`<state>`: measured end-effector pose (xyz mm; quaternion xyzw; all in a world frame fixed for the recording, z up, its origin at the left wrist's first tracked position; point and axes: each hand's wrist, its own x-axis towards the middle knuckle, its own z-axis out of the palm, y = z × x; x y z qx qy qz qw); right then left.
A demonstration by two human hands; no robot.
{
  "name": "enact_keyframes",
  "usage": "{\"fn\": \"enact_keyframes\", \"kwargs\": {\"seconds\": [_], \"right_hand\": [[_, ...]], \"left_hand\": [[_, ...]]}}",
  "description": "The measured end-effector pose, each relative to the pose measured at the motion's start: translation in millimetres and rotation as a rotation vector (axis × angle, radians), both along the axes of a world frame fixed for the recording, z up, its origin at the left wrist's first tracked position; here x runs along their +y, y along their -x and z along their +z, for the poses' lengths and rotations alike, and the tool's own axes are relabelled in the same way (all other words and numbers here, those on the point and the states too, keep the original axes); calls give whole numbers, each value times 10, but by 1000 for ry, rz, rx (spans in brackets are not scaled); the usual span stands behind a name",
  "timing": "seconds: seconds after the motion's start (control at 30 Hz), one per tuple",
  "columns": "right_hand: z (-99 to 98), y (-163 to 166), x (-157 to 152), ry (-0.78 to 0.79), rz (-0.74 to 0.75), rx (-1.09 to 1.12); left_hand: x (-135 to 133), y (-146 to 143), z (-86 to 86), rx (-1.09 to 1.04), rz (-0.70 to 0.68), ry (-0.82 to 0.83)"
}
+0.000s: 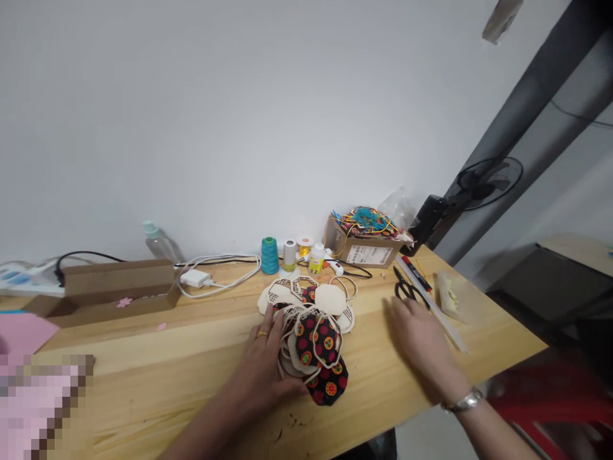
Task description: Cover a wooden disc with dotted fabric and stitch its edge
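On the wooden table a loose pile of wooden cutouts [330, 298] and dark flower-patterned fabric pieces [329, 383] lies in front of me. Some cutouts are thin open frames, others solid or with lattice patterns. My left hand [261, 367], a ring on one finger, lies along the pile's left side with fingers stretched out and thumb apart at its lower edge. To the right, my right hand [424, 338] is low over the table, right at the handles of the black scissors [407, 291]. Its fingers are mostly hidden and slightly blurred, so its grip does not show.
Behind the pile stand a teal thread cone [269, 257], a glue bottle [317, 260] and a cardboard box [366, 250] of fabric. A white ruler [443, 319] and a red-black marker [416, 275] lie right. An open brown box [119, 287] and white cable [225, 295] are left.
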<state>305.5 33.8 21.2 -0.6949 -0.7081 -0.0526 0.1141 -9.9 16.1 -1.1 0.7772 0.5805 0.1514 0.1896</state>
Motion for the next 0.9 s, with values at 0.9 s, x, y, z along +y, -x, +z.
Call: {"fn": "enact_keyframes", "kwargs": {"seconds": [0.9], "right_hand": [[-134, 763, 95, 276, 310, 420]], "left_hand": [[232, 29, 16, 43, 316, -175]]}}
